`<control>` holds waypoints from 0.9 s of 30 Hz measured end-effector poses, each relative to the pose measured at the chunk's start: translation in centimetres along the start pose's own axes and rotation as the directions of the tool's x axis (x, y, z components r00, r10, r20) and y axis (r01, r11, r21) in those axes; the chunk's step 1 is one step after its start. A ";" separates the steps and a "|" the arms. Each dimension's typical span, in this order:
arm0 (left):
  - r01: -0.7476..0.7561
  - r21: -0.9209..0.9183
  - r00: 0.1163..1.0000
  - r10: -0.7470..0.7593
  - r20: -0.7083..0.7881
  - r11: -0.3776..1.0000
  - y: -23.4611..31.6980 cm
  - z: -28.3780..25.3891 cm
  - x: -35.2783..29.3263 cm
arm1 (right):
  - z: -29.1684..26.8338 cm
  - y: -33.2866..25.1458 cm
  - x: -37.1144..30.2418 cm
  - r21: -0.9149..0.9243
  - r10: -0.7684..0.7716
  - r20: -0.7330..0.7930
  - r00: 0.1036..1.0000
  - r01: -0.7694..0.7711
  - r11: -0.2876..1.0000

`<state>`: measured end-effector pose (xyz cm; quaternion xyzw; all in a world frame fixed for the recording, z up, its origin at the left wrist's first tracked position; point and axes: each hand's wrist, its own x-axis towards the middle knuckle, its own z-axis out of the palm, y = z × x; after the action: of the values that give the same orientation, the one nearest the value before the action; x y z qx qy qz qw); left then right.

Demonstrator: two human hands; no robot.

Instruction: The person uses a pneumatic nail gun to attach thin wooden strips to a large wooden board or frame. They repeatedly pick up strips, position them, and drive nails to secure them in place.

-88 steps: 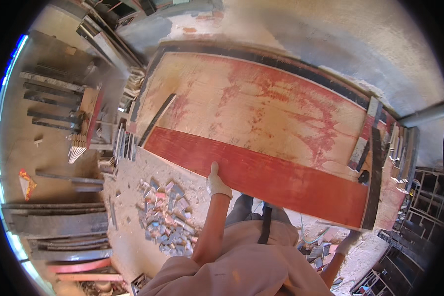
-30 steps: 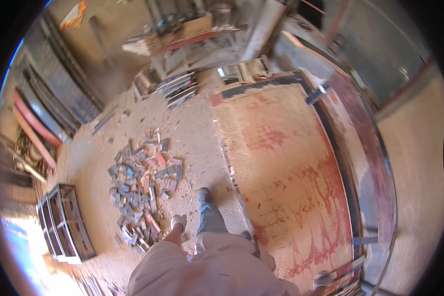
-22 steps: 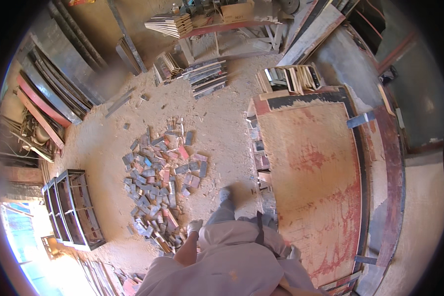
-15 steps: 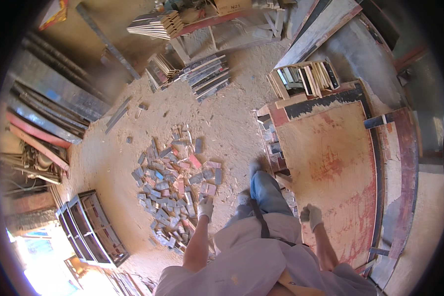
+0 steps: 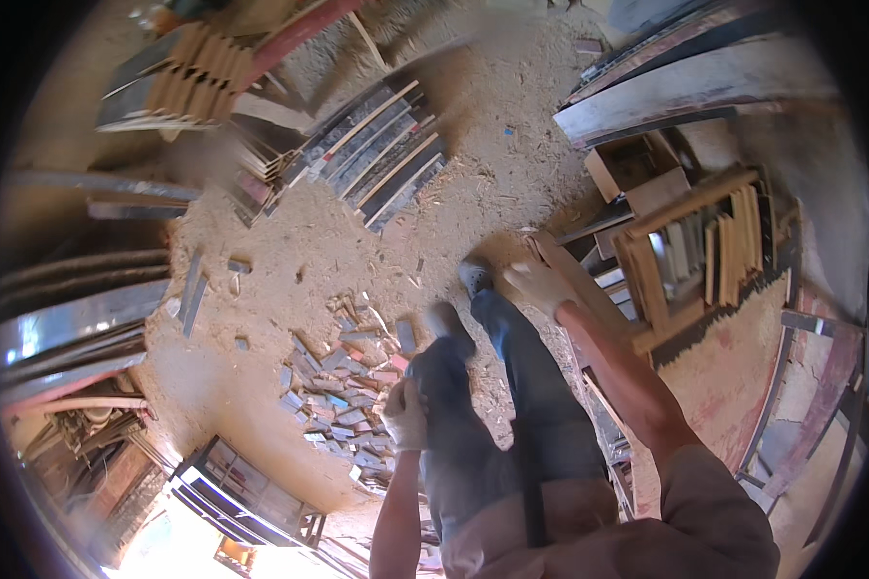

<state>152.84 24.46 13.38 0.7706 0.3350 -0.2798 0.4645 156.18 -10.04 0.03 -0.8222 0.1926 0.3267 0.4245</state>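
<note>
My left hand (image 5: pixel 405 415), in a pale work glove, hangs beside my left thigh with its fingers curled closed. What it holds, if anything, I cannot make out. Beyond it lies a heap of small wooden blocks (image 5: pixel 357 396), mostly dark grey with some reddish ones. My right hand (image 5: pixel 539 286), also gloved, reaches forward past my right leg. Its fingers look stretched out, somewhat blurred, with no block visible in them. Nearest to that hand is the edge of a brown board (image 5: pixel 579 280), beside a wooden frame (image 5: pixel 671 241) filled with upright slats.
Stacked dark boards (image 5: pixel 381 150) lie ahead on the dusty, chip-strewn floor (image 5: pixel 463 203). Bundled planks (image 5: pixel 169 77) stand at far left. An open cardboard box (image 5: pixel 637 169) sits ahead right, near long leaning panels (image 5: pixel 686 87). A shelf-like frame (image 5: pixel 251 482) lies at lower left.
The view has moved forward and turned, bringing the slat-filled frame closer. My right hand has swung from beside the tabletop to ahead of me; the dark block it held no longer shows.
</note>
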 end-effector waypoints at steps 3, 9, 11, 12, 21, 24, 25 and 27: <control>-0.087 0.131 0.993 0.076 0.090 0.988 2.0 2.9 5.6 | 0.3 -5.7 12.1 0.141 0.267 -0.040 0.963 -0.259 0.955; -0.437 0.589 0.899 0.358 0.254 0.680 8.2 3.4 15.7 | -2.7 -6.7 37.8 0.132 0.327 -0.276 0.904 -0.302 0.944; -0.666 0.584 0.737 0.526 0.424 0.464 9.9 1.7 18.3 | -4.8 -3.0 45.2 0.176 0.332 -0.284 0.900 -0.291 0.940; -0.625 0.638 0.764 0.521 0.380 0.450 10.2 0.8 19.0 | -4.7 -7.4 47.5 0.247 0.327 -0.168 0.930 -0.281 0.927; -0.414 0.672 0.910 0.276 0.309 0.614 14.1 -0.5 22.4 | 3.5 -1.2 52.8 0.625 0.392 0.148 0.908 -0.393 0.674; -0.491 0.591 0.868 0.300 0.396 0.640 15.8 0.8 23.1 | 5.9 1.2 50.7 0.756 0.424 0.212 0.880 -0.423 0.499; -0.516 0.588 0.854 0.323 0.407 0.623 15.8 0.8 23.2 | 6.6 0.7 50.0 0.786 0.443 0.206 0.872 -0.417 0.456; -0.587 0.585 0.808 0.365 0.462 0.560 14.8 0.3 23.7 | 6.5 0.1 49.6 0.763 0.471 0.284 0.835 -0.495 0.417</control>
<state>178.98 25.20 3.48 0.8991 -0.0930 -0.3568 0.2361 189.02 -6.65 -37.58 -0.4383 0.5420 0.3190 0.6421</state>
